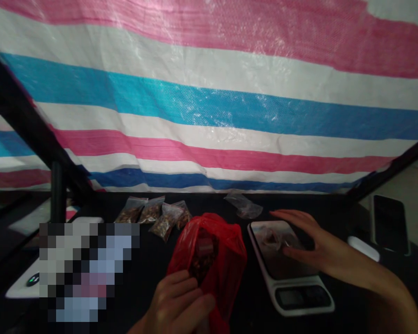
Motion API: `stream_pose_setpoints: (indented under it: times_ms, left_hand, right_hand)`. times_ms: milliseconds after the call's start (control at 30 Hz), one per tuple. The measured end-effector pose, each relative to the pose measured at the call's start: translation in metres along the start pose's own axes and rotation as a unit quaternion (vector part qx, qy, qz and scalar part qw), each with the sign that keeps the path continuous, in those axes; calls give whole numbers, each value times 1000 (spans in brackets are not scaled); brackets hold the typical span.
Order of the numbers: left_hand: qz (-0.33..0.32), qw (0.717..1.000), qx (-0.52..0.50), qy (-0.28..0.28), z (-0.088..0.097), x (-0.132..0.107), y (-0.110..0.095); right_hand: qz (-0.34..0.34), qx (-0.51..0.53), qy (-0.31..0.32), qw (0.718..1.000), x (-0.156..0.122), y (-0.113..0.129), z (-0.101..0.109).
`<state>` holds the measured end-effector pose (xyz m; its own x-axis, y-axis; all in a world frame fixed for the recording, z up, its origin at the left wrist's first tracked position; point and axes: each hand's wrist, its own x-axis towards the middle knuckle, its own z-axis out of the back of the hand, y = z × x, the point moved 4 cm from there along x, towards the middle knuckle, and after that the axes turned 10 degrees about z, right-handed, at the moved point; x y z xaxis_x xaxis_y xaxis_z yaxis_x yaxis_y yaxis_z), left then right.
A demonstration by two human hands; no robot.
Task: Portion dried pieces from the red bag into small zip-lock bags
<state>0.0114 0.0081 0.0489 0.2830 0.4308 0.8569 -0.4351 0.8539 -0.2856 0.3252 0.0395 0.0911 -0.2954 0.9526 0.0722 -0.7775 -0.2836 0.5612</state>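
Observation:
A red plastic bag (235,250) stands with its mouth open in the middle of the black table. Inside it show dark brown bits (200,266) and a small pinkish object whose kind I cannot make out. My left hand (181,301) is closed on the near edge of this bag. Over the kitchen scale (304,297) reaches my right hand (310,241), fingers stretched and thumb apart. A small clear plastic bag (268,236) rests on the scale's shiny plate, close to that thumb; whether they touch is unclear.
Several zip bags of brown bits (165,222) lie behind the red bag. Crumpled clear plastic (245,206) sits at the back. A phone (390,222) and a white object (364,249) are at right. Left, a white device (22,283) is partly pixelated. Striped sheeting (209,106) hangs behind.

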Motion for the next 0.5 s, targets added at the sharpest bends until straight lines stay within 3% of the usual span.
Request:
stream_pose_setpoints:
  times_ms: [167,367,500]
  left_hand:
    - [29,999,14,-19,5,-1,1]
    - [43,998,9,-47,6,-5,1]
    - [47,997,5,-61,4,-7,4]
  right_hand:
    - [-17,22,42,999,0,-5,-1]
    - [-7,59,-15,998,2,-12,-4]
    - [-10,54,-7,998,2,-15,-8]
